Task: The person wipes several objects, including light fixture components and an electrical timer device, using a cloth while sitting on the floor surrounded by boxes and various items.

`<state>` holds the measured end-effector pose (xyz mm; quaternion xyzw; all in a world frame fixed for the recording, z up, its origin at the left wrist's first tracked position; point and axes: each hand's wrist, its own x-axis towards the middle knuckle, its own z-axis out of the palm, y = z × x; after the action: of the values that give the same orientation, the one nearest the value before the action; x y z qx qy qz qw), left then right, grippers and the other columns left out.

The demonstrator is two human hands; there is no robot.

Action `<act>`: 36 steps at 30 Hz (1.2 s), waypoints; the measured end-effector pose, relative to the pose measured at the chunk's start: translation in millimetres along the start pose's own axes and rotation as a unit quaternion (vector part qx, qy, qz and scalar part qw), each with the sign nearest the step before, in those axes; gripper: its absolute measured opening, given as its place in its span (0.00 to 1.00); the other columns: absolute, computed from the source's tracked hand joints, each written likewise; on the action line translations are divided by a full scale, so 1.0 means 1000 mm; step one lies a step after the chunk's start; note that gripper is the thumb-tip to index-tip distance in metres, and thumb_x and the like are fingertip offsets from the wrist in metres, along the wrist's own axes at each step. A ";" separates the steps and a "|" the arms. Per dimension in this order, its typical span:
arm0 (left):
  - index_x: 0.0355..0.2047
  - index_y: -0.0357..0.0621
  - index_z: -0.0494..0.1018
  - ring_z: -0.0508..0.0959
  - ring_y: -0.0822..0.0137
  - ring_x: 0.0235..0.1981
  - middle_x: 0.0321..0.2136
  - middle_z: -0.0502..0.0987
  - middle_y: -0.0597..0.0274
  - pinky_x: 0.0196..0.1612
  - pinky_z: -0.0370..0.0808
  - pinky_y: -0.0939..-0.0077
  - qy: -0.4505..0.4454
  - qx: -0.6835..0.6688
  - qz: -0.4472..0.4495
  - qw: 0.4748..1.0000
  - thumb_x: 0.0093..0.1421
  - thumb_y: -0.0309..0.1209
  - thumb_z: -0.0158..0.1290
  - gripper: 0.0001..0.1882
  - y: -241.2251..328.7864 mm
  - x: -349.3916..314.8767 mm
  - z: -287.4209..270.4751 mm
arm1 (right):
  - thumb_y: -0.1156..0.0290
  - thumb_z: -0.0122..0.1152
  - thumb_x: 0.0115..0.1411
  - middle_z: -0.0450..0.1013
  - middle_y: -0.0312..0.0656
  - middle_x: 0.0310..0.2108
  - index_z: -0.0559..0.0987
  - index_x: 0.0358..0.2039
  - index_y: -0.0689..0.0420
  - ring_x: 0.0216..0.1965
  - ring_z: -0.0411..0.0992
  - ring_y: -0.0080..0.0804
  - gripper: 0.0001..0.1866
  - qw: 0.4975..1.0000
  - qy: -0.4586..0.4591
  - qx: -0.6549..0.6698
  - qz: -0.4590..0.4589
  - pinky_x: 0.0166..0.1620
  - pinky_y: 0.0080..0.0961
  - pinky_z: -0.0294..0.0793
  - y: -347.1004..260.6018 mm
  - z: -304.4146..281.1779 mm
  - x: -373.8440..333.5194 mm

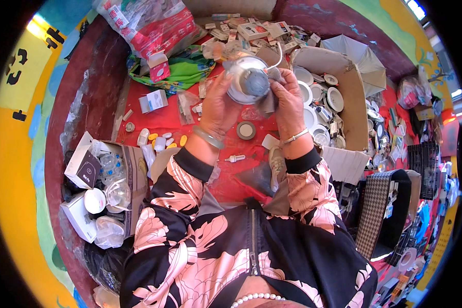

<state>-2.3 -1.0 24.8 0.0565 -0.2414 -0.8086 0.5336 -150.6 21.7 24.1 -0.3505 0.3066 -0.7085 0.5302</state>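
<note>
In front of me, both hands are raised around a round downlight with a white rim, a grey domed back and a white cord curving up from it. Fingers of my left hand grip its left edge. My right hand pinches a grey cloth against the right side of the light. Below them, a round grey-rimmed disc and a small white bulb lie on a red sheet.
Right of my hands stands a cardboard box filled with white downlights. Small cartons pile up at the back, beside a red and white plastic sack. At left, another box holds bagged items. A shoe shows below my right wrist.
</note>
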 end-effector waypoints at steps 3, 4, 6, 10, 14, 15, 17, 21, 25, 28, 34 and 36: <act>0.50 0.34 0.62 0.72 0.63 0.46 0.45 0.71 0.55 0.50 0.69 0.66 0.016 -0.023 -0.061 0.998 0.58 0.34 0.48 0.22 0.013 -0.001 0.007 | 0.81 0.52 0.55 0.71 0.36 0.33 0.70 0.39 0.59 0.34 0.69 0.19 0.10 0.999 0.006 -0.033 -0.013 0.39 0.14 0.69 -0.008 -0.005 0.003; 0.50 0.34 0.63 0.73 0.63 0.44 0.45 0.71 0.54 0.49 0.70 0.67 0.022 -0.025 -0.075 0.997 0.58 0.34 0.48 0.22 0.016 0.001 0.012 | 0.82 0.53 0.55 0.71 0.36 0.33 0.71 0.39 0.60 0.34 0.68 0.19 0.10 0.998 -0.001 -0.065 -0.010 0.39 0.13 0.68 -0.010 -0.011 0.003; 0.48 0.33 0.65 0.74 0.64 0.42 0.43 0.72 0.54 0.47 0.70 0.68 0.024 0.029 -0.111 0.993 0.57 0.33 0.49 0.21 0.023 0.001 0.011 | 0.82 0.54 0.54 0.72 0.35 0.33 0.73 0.38 0.60 0.35 0.68 0.18 0.10 0.991 -0.025 -0.131 -0.013 0.39 0.13 0.68 -0.014 -0.012 0.002; 0.43 0.34 0.69 0.76 0.66 0.37 0.38 0.75 0.57 0.43 0.73 0.71 0.012 0.130 -0.165 0.978 0.57 0.32 0.50 0.16 0.029 0.001 -0.003 | 0.81 0.55 0.54 0.72 0.34 0.33 0.75 0.38 0.62 0.37 0.68 0.19 0.10 0.968 -0.037 -0.246 -0.010 0.40 0.14 0.68 -0.024 -0.007 -0.004; 0.40 0.34 0.70 0.77 0.68 0.35 0.35 0.76 0.58 0.40 0.75 0.73 0.032 0.145 -0.160 0.976 0.58 0.31 0.49 0.14 0.024 0.003 -0.008 | 0.83 0.55 0.51 0.72 0.39 0.35 0.77 0.39 0.58 0.37 0.70 0.28 0.14 0.894 -0.093 -0.419 -0.132 0.41 0.20 0.69 -0.026 -0.015 -0.002; 0.40 0.34 0.70 0.77 0.68 0.35 0.35 0.76 0.58 0.40 0.75 0.74 0.023 0.157 -0.164 0.974 0.58 0.31 0.49 0.13 0.023 0.003 -0.011 | 0.83 0.55 0.50 0.72 0.40 0.35 0.77 0.39 0.57 0.38 0.70 0.30 0.15 0.859 -0.120 -0.467 -0.169 0.41 0.22 0.69 -0.030 -0.012 -0.002; 0.41 0.34 0.70 0.77 0.69 0.35 0.35 0.76 0.58 0.39 0.74 0.74 0.004 0.180 -0.172 0.969 0.59 0.31 0.49 0.13 0.021 0.003 -0.014 | 0.84 0.55 0.48 0.71 0.42 0.36 0.78 0.39 0.54 0.39 0.70 0.35 0.17 0.815 -0.162 -0.515 -0.210 0.42 0.24 0.68 -0.037 -0.008 -0.002; 0.42 0.33 0.71 0.77 0.71 0.34 0.35 0.76 0.59 0.38 0.74 0.76 0.001 0.220 -0.218 0.951 0.60 0.31 0.47 0.14 0.017 0.000 -0.011 | 0.84 0.55 0.47 0.69 0.44 0.37 0.79 0.38 0.53 0.41 0.69 0.40 0.18 0.826 -0.208 -0.495 -0.175 0.43 0.26 0.68 -0.038 -0.004 -0.004; 0.42 0.32 0.71 0.77 0.71 0.33 0.35 0.76 0.58 0.37 0.74 0.77 -0.009 0.228 -0.198 0.953 0.60 0.30 0.46 0.14 0.017 0.000 -0.015 | 0.86 0.54 0.44 0.69 0.44 0.36 0.80 0.37 0.54 0.40 0.68 0.41 0.19 0.824 -0.237 -0.492 -0.154 0.43 0.28 0.68 -0.036 -0.011 -0.002; 0.42 0.32 0.70 0.77 0.71 0.33 0.35 0.76 0.58 0.37 0.74 0.77 -0.010 0.220 -0.176 0.959 0.60 0.30 0.46 0.14 0.016 0.001 -0.018 | 0.87 0.53 0.42 0.69 0.44 0.35 0.80 0.36 0.55 0.39 0.68 0.40 0.20 0.799 -0.232 -0.522 -0.188 0.43 0.29 0.68 -0.037 -0.017 0.002; 0.42 0.32 0.71 0.77 0.70 0.32 0.34 0.77 0.57 0.37 0.74 0.77 0.015 0.242 -0.114 0.963 0.60 0.29 0.46 0.14 0.016 -0.001 -0.015 | 0.88 0.52 0.39 0.69 0.44 0.32 0.80 0.35 0.56 0.37 0.69 0.39 0.21 0.770 -0.223 -0.556 -0.221 0.41 0.29 0.68 -0.039 -0.017 0.000; 0.42 0.32 0.70 0.77 0.70 0.32 0.34 0.77 0.57 0.38 0.74 0.77 0.027 0.240 -0.101 0.965 0.60 0.29 0.46 0.14 0.019 0.000 -0.011 | 0.87 0.52 0.39 0.70 0.43 0.31 0.80 0.34 0.56 0.36 0.69 0.38 0.20 0.767 -0.236 -0.559 -0.208 0.40 0.28 0.69 -0.044 -0.023 0.001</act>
<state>17.6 -10.5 23.9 0.2286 -0.4072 -0.7747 0.4264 -193.6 33.6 46.7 -0.7961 0.4336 -0.3996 0.1359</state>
